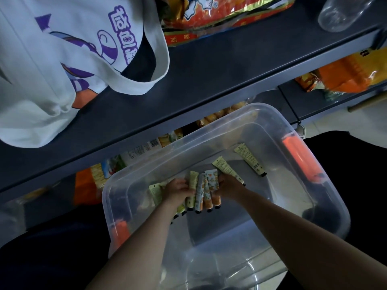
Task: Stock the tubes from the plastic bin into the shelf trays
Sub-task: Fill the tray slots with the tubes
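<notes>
A clear plastic bin [272, 124] with orange handles sits below me in front of the shelves. Both my hands are inside it, holding one bunch of tubes [206, 190] between them. My left hand [179, 190] grips the bunch from the left, my right hand [228, 188] from the right. The tubes are pale green and orange-patterned with dark caps pointing toward me. A pale tube [156, 193] lies left of my left hand. Two cream tubes lie on the bin floor, the nearer cream tube [225, 167] by my right hand and the farther cream tube [249, 159] to its right.
A dark shelf board [209, 76] runs across above the bin, with a snack bag [219, 15] and a clear bottle [343, 13] at its back. Packaged goods [117, 166] fill the lower shelf behind the bin. A person in a white printed shirt [62, 59] stands at left.
</notes>
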A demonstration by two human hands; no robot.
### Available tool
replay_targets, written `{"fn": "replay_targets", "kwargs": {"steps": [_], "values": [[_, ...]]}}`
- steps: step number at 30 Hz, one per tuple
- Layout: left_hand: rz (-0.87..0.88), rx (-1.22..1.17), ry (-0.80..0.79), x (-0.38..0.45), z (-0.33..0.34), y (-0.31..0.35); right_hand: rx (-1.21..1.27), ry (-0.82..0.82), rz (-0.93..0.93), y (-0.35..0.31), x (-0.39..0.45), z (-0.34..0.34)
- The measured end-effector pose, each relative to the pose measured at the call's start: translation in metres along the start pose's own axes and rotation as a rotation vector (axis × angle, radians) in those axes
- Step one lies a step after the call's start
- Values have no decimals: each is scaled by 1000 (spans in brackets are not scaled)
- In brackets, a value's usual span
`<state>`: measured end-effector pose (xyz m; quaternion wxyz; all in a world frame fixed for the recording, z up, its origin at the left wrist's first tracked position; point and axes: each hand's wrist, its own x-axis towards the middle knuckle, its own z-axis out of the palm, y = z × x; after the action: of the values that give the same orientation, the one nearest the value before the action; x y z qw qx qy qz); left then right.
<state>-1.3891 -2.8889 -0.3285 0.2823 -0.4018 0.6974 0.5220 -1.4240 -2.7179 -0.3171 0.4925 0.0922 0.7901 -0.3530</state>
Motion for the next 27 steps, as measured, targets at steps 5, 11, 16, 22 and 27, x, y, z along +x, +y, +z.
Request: {"fn": "replay_targets", "kwargs": {"steps": [5, 11, 16, 22, 27], "values": [[-24, -133, -127, -4, 4, -10, 138, -31, 4, 5, 4, 1], [-48, -302, -265, -10, 6, -18, 482, -115, 91, 1, 2, 5], [-119, -448, -320, -14, 8, -19, 570, -158, 82, 3, 1, 7], [-136, -507, -340, -15, 10, -25, 632, -187, 71, 4, 1, 7], [-147, -539, -319, -16, 11, -23, 696, -180, 63, 2, -3, 4]]}}
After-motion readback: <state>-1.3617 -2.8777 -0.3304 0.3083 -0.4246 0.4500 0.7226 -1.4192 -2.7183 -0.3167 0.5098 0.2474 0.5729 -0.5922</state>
